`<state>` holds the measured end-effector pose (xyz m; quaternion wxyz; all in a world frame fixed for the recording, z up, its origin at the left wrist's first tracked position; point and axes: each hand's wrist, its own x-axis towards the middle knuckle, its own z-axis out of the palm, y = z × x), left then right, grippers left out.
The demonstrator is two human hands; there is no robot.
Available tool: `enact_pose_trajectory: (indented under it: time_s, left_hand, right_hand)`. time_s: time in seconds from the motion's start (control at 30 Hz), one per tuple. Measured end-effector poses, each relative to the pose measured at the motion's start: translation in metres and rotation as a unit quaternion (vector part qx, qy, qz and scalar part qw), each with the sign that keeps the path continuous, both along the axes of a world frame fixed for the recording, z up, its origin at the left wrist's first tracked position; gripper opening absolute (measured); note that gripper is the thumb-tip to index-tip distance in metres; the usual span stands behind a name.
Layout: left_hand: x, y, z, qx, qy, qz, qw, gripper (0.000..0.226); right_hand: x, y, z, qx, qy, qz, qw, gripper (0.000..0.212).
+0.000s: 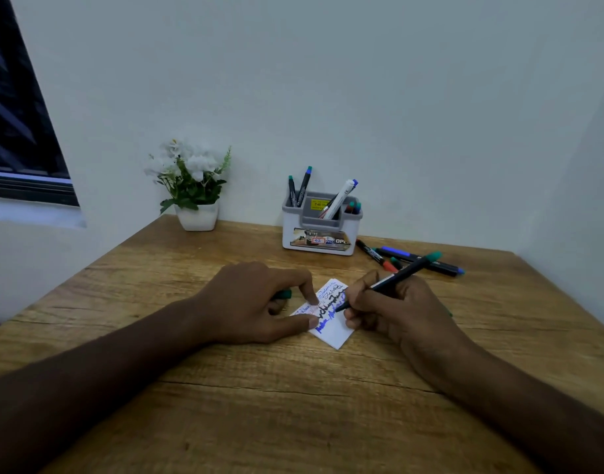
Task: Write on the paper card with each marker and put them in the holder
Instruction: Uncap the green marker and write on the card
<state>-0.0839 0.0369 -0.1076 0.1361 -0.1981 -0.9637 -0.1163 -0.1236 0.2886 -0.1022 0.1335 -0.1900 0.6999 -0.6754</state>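
A small white paper card (pixel 335 333) with blue and black scribbles lies on the wooden table (pixel 293 405). My right hand (pixel 393 309) grips a black marker with a green end (pixel 403 273), its tip touching the card. My left hand (pixel 259 302) presses the card's left edge with fingertip and thumb and holds a green cap (pixel 284 294) under its curled fingers. The grey and white holder (pixel 321 230) stands at the back with several markers upright in it. Loose markers (pixel 413 260) lie on the table right of the holder.
A white pot of white flowers (pixel 194 186) stands at the back left by the wall. A dark window (pixel 20 114) is at the far left. The table's right edge runs close to the loose markers.
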Motion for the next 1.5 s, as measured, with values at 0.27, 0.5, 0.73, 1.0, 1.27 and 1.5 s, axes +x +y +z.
enact_pose_trajectory:
  time_s: [0.27,0.5,0.73,1.0,1.27,1.5]
  left_hand:
    - [0.0005,0.0006,0.0013,-0.01,-0.01,-0.005,1.0,0.049]
    - [0.0013,0.0024,0.0037,-0.01,-0.025,0.003,1.0,0.048]
    - [0.0006,0.0018,0.0032,-0.007,-0.017,0.002,1.0,0.045]
    - [0.0011,0.003,0.0053,-0.011,-0.022,0.005,1.0,0.047]
    - [-0.0001,0.0021,0.0066,-0.003,-0.034,0.009,0.999,0.05]
    - [-0.0015,0.0008,0.0046,-0.002,-0.028,0.004,1.0,0.054]
  right_hand:
    - [0.0086,0.0028,0.0022,0.11,0.127,0.012,0.986,0.019]
    - [0.0076,0.006,0.0071,0.197,0.182,0.035,0.963,0.025]
    - [0.0075,0.0057,0.0052,0.202,0.211,0.001,0.956,0.002]
    - [0.0068,0.0049,0.0033,0.207,0.218,0.016,0.954,0.005]
    - [0.0055,0.0033,0.003,0.224,0.228,0.021,0.947,0.01]
    - [0.003,0.0037,0.0018,0.214,0.219,0.012,0.952,0.008]
